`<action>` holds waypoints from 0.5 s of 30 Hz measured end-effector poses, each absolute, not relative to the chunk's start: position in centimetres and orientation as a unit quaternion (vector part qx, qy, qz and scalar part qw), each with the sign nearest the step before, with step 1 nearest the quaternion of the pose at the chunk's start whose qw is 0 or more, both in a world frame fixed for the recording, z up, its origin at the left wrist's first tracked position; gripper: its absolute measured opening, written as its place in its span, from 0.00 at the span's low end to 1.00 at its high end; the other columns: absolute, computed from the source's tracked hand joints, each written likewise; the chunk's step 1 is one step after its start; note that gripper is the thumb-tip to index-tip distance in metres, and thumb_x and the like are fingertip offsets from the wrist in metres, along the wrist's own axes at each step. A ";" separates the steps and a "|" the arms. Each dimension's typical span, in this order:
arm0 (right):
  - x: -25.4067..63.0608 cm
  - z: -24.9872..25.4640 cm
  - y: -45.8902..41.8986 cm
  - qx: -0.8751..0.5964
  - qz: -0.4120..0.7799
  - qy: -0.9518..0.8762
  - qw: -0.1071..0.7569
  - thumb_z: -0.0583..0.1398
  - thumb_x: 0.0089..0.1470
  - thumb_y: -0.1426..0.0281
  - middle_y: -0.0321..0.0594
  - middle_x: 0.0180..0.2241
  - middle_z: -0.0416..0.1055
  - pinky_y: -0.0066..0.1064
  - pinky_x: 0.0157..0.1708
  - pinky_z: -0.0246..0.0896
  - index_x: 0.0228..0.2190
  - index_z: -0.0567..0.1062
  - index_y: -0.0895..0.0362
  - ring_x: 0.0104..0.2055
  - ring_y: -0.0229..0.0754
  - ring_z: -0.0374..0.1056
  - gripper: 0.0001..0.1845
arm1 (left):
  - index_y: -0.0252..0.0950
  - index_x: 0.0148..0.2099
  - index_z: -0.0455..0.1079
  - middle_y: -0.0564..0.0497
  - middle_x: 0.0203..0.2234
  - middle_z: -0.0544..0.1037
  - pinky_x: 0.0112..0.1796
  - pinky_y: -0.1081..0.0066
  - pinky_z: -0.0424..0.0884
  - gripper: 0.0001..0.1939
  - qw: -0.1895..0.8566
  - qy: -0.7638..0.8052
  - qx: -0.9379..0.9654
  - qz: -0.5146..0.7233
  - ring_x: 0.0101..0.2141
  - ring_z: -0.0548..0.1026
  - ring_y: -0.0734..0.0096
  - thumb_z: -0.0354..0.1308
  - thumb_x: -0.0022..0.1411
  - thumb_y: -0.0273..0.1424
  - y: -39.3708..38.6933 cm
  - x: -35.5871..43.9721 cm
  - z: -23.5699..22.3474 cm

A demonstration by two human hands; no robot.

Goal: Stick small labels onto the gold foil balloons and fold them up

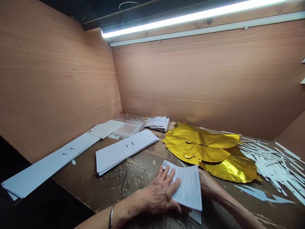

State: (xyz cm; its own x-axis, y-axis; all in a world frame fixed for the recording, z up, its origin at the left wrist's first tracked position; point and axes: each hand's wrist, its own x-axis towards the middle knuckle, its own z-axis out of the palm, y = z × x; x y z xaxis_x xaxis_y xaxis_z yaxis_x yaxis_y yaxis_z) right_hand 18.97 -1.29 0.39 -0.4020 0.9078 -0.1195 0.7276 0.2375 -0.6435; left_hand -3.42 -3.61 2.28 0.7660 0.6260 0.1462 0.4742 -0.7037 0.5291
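Observation:
A printed white paper sheet (188, 187), folded or layered, is in front of me, its right part raised off the table. My left hand (160, 190) lies across its left side with fingers spread and the thumb near the lower edge. Behind the sheet's right edge goes my right hand (203, 181); the paper hides its fingers, so their grip does not show. A small white flap (195, 217) pokes out below the sheet. Just beyond, gold foil balloons (212, 154) lie flat in an overlapping pile.
White sticks (269, 163) are heaped at the right, near a pale blue cut piece (264, 194). White card strips (126, 149) with dark slits lie left of centre, and longer strips (54, 163) overhang the left edge. Clear plastic bags (130, 125) and printed papers (158, 122) sit by the back panel.

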 end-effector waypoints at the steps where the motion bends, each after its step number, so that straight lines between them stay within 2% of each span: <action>1: 19.3 0.7 -1.2 -0.531 0.328 -0.770 0.131 0.51 0.45 0.67 0.38 0.26 0.71 0.25 0.26 0.55 0.23 0.72 0.59 0.29 0.41 0.65 0.12 | 0.29 0.58 0.49 0.33 0.57 0.46 0.51 0.45 0.36 0.44 0.190 0.291 0.933 0.095 0.56 0.36 0.44 0.42 0.48 0.57 -3.7 -3.4 2.1; 2: 19.7 1.1 -1.2 -0.561 0.310 -0.759 0.116 0.50 0.46 0.67 0.39 0.25 0.70 0.26 0.25 0.55 0.22 0.72 0.59 0.29 0.43 0.65 0.13 | 0.29 0.59 0.45 0.32 0.57 0.42 0.51 0.45 0.36 0.46 0.152 0.281 0.946 0.052 0.56 0.33 0.44 0.40 0.48 0.57 -3.9 -3.4 1.9; 4: 20.2 2.2 -1.5 -0.655 0.202 -0.719 0.116 0.49 0.47 0.67 0.42 0.25 0.69 0.29 0.26 0.55 0.23 0.71 0.59 0.30 0.45 0.65 0.13 | 0.28 0.60 0.41 0.32 0.58 0.39 0.51 0.45 0.36 0.48 0.122 0.273 0.954 0.031 0.56 0.31 0.44 0.39 0.47 0.58 -4.0 -3.5 1.7; 7: 19.6 3.4 -2.2 -0.667 0.057 -0.711 0.213 0.47 0.51 0.67 0.45 0.33 0.66 0.31 0.33 0.56 0.32 0.68 0.59 0.34 0.43 0.64 0.13 | 0.29 0.60 0.40 0.33 0.58 0.37 0.51 0.45 0.36 0.47 0.120 0.267 0.956 0.036 0.56 0.30 0.44 0.39 0.48 0.58 -4.0 -3.6 1.6; 9: 18.4 3.1 -2.7 -0.581 0.090 -0.773 0.239 0.46 0.53 0.67 0.43 0.35 0.64 0.28 0.35 0.56 0.33 0.66 0.57 0.35 0.39 0.63 0.12 | 0.29 0.60 0.40 0.33 0.58 0.38 0.51 0.45 0.36 0.48 0.131 0.266 0.954 0.052 0.56 0.31 0.44 0.41 0.47 0.58 -4.0 -3.7 1.4; 12: 16.6 1.0 -3.3 -0.531 0.155 -0.812 0.187 0.47 0.53 0.66 0.40 0.32 0.62 0.27 0.32 0.56 0.29 0.65 0.56 0.31 0.37 0.63 0.10 | 0.32 0.59 0.45 0.34 0.58 0.43 0.51 0.45 0.38 0.45 0.168 0.269 0.942 0.113 0.57 0.36 0.45 0.47 0.46 0.55 -3.8 -3.6 0.8; 15: 15.9 -0.8 -3.3 -0.557 0.167 -0.796 0.170 0.47 0.52 0.67 0.40 0.32 0.62 0.29 0.32 0.57 0.28 0.64 0.55 0.30 0.38 0.63 0.09 | 0.33 0.54 0.56 0.37 0.54 0.55 0.51 0.53 0.49 0.32 0.231 0.391 0.846 0.279 0.54 0.51 0.51 0.52 0.50 0.46 -2.8 -3.1 0.1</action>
State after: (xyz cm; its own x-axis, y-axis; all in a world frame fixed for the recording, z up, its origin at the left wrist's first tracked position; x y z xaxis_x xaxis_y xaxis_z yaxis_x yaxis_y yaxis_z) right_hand 15.95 -3.28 -0.82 -0.3225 0.9429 0.0837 0.8295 0.3241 -0.4549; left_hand -3.11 -2.84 0.11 0.5385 0.7902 0.2927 0.5322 -0.5882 0.6089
